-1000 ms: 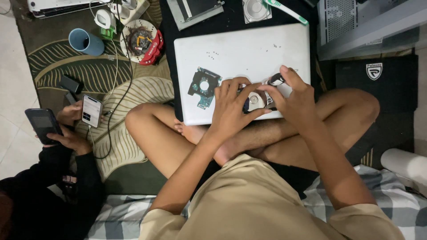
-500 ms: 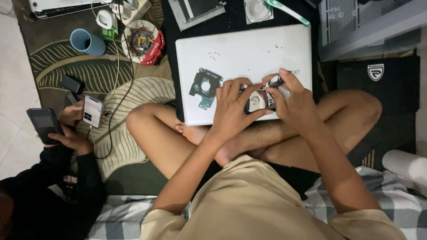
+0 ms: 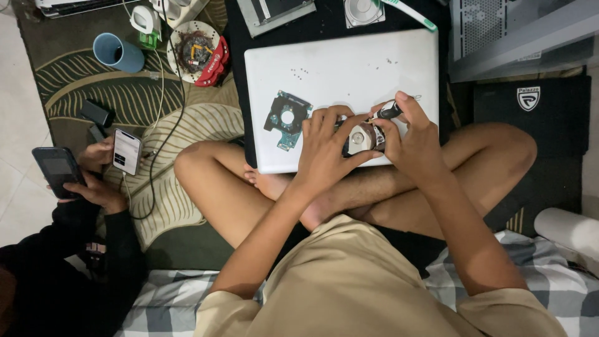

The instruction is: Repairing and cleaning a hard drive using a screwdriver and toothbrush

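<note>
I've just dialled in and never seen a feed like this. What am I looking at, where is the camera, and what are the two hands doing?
There is one picture, from a camera worn on a person's head, looking down at their crossed legs and bare hands; no machine is involved. A closed white laptop lies across their lap as a work surface. The left hand steadies a small opened hard drive with a shiny round platter. The right hand holds a small black-handled screwdriver over it. Beside them on the laptop lies a green circuit board with a round hole. A blue cup stands on the patterned rug. At left, another person in dark sleeves holds two phones.
</note>
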